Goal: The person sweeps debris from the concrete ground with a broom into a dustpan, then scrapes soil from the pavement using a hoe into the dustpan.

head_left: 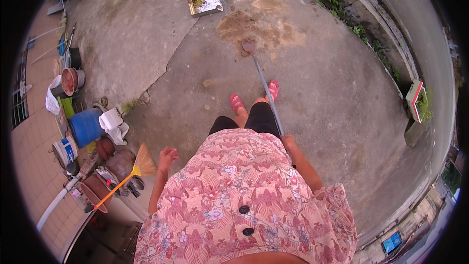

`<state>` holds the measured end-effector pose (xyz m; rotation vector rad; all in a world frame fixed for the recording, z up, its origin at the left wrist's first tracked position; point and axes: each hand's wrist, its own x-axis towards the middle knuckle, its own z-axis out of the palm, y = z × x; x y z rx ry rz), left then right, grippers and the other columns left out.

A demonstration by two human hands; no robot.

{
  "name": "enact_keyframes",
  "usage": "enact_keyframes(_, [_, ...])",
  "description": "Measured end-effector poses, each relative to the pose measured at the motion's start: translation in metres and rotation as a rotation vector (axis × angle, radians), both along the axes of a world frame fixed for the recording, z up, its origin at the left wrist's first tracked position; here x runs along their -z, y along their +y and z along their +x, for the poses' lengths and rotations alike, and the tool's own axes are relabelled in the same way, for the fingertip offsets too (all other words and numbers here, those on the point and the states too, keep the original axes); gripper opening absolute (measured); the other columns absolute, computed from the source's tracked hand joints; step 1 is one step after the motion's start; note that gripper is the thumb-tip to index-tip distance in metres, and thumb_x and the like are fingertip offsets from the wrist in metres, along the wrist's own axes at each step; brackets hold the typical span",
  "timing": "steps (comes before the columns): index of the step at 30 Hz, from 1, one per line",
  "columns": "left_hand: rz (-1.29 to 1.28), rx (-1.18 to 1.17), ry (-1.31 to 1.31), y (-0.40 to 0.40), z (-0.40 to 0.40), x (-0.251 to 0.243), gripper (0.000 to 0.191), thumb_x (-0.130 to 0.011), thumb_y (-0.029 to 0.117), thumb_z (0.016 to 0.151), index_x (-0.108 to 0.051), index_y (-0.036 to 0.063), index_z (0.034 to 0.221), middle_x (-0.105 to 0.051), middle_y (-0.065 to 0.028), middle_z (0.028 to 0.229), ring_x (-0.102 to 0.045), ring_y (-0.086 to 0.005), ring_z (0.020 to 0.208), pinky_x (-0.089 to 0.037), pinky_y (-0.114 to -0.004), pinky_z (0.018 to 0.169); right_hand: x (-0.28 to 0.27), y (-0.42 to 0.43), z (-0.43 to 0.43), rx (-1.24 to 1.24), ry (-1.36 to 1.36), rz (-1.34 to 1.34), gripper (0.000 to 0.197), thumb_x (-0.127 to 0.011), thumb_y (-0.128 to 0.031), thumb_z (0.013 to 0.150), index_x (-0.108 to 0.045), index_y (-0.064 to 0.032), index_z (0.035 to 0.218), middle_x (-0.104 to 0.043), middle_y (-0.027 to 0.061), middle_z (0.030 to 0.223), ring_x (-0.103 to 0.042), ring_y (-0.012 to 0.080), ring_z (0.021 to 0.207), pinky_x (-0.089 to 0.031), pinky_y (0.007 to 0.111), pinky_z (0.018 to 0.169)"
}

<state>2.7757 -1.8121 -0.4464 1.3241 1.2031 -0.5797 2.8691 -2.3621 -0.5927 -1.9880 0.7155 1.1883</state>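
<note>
My right hand (288, 143) is closed around the upper end of a long-handled shovel (264, 82) beside my right thigh. The shovel's small blade rests on the concrete ground at the near edge of a patch of brown soil (238, 25). My left hand (167, 156) hangs at my left side with its fingers partly curled, and nothing is seen in it. Beyond the soil, towards the upper middle, a metal dustpan (210, 2) with an upright handle lies on the ground, with some plant debris and soil bits in it.
On the left stand a blue plastic barrel (86, 126), a white jerrycan (110, 118), several buckets and pots, and a straw broom (143, 163) with an orange handle. A weedy gutter (340, 11) curves along the right, near a planter box (416, 101). The ground is cracked.
</note>
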Motion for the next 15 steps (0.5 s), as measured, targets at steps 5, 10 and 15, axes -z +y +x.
enact_keyframes(5, [0.102,0.069,-0.094,-0.026,0.102,-0.026,0.017,-0.060,0.017,0.082,-0.054,0.0050,0.093,-0.059,-0.0019,0.076,-0.055,-0.0106,0.063,-0.041,-0.022,0.055,-0.046,-0.005,0.102,0.252,0.320,0.004,0.036,-0.056,-0.031,0.082,-0.049,-0.0027,0.063,-0.044,0.0068,0.046,-0.038,0.0173,0.030,-0.032,0.035,0.029])
enact_keyframes(10, [0.076,0.050,-0.091,-0.056,0.134,-0.033,0.017,-0.060,0.018,0.083,-0.054,0.0057,0.093,-0.059,-0.0010,0.077,-0.055,-0.0099,0.066,-0.041,-0.021,0.057,-0.028,-0.042,0.154,0.058,0.223,-0.026,0.035,-0.057,-0.033,0.082,-0.047,-0.0044,0.064,-0.043,0.0071,0.045,-0.040,0.0180,0.030,-0.032,0.034,0.027])
enact_keyframes(15, [-0.052,-0.032,-0.063,-0.111,0.147,-0.026,0.017,-0.059,0.019,0.083,-0.054,0.0060,0.093,-0.059,-0.0007,0.078,-0.055,-0.0096,0.067,-0.041,-0.022,0.058,-0.046,-0.076,0.225,-0.200,0.054,-0.055,0.036,-0.058,-0.034,0.081,-0.047,-0.0036,0.065,-0.042,0.0078,0.044,-0.042,0.0197,0.030,-0.033,0.035,0.027])
